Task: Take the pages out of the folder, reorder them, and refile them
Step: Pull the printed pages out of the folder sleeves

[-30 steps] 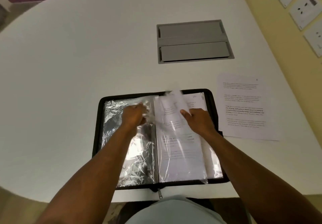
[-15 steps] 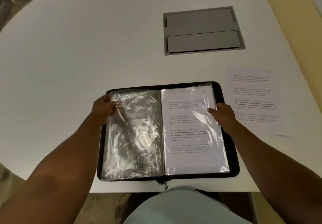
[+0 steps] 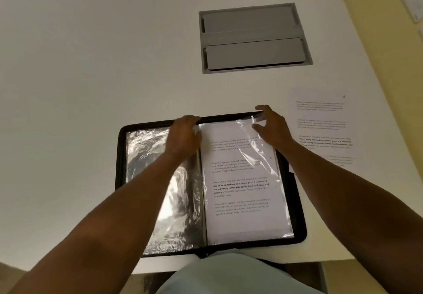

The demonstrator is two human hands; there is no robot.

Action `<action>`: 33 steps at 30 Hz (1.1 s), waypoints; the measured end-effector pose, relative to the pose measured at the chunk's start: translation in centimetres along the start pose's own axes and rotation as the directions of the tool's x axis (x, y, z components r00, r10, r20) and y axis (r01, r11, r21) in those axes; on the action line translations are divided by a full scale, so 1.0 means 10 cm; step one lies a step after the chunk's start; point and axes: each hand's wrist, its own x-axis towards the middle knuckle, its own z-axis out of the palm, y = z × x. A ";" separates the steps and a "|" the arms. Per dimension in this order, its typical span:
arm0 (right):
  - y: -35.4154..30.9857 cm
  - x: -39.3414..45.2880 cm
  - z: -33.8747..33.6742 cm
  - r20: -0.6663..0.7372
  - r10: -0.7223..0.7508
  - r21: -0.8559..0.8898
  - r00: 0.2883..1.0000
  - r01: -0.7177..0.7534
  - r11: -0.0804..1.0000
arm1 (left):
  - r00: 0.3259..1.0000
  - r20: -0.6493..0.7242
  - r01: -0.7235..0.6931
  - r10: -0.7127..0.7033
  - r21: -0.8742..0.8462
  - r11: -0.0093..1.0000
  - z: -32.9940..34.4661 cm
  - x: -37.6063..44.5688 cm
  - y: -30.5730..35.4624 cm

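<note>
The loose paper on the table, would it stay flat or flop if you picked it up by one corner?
The loose paper would probably flop: it looks like one thin sheet lying flat on the table. It is likely very light, so a push might slide it easily.

Wide bare stretch of the white table (image 3: 91, 76) lay open left of the black zip-edged folder (image 3: 121, 156) and beyond it. Far side, a grey recessed cable hatch (image 3: 254, 37) sat flush, no real barrier. Right of the folder, a loose printed sheet (image 3: 325, 129) covered the table toward its edge.
</note>
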 end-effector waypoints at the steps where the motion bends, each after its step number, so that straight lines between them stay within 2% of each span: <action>1: -0.02 0.05 0.00 0.002 -0.028 -0.033 1.000 0.029 0.999 | 0.996 0.081 -0.039 0.039 0.001 0.999 0.08 0.05 0.07; 4: -0.08 0.16 0.00 0.073 -0.065 -0.151 0.995 0.075 0.986 | 0.965 0.255 -0.067 0.067 -0.005 0.998 0.27 0.17 0.19; 8: -0.10 0.23 -0.01 0.113 -0.059 -0.242 0.992 0.085 0.967 | 0.948 0.316 -0.049 0.044 0.008 0.999 0.42 0.29 0.25; 16: -0.06 0.29 -0.10 0.116 0.046 -0.093 0.992 -0.035 0.995 | 0.966 0.251 -0.077 0.063 0.048 0.996 0.52 0.41 0.29; 20: -0.07 0.32 -0.17 0.157 0.062 -0.102 0.986 -0.047 0.994 | 0.979 0.193 -0.055 0.065 -0.055 0.997 0.51 0.47 0.30; 24: -0.08 0.31 -0.22 0.223 -0.007 -0.136 0.975 0.038 0.990 | 0.986 0.159 -0.037 0.054 -0.106 0.994 0.45 0.50 0.28; 26: -0.10 0.30 -0.23 0.256 -0.074 -0.235 0.964 0.136 0.963 | 0.987 0.156 -0.032 0.049 -0.105 0.994 0.43 0.50 0.26; 30: -0.26 0.30 -0.16 0.314 -0.292 -0.371 0.903 0.400 0.838 | 0.985 0.156 -0.052 0.068 -0.104 0.993 0.45 0.47 0.21; 33: -0.43 0.30 -0.07 0.382 -0.354 -0.441 0.854 0.504 0.743 | 0.983 0.131 -0.111 0.127 -0.124 0.986 0.46 0.45 0.23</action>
